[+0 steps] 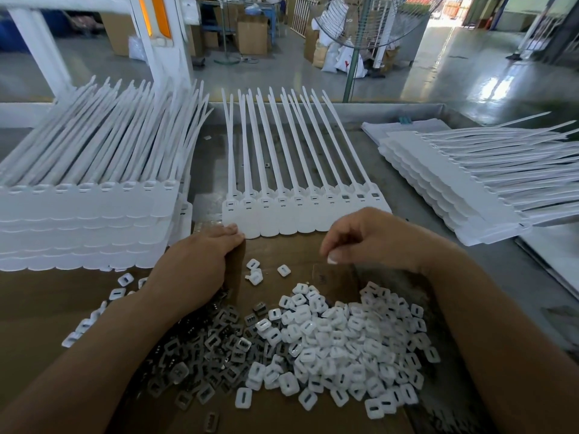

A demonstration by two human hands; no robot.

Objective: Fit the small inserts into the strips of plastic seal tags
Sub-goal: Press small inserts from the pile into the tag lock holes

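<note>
**Many light inserts, one bendy strip**

One strip of seal tags (297, 214) lies mid-way across the bench (410, 211), tails toward the far edge. Thin and flexible, it will likely slide unless pinned at its flat heads. The white inserts (344, 339) heaped near the front edge look light and fiddly (pinch them by the sides). The left hand (200, 261) rests straight-fingered on the strip's near-left corner. The right hand (369, 239) hovers curled over its near edge, contents unclear.
</note>
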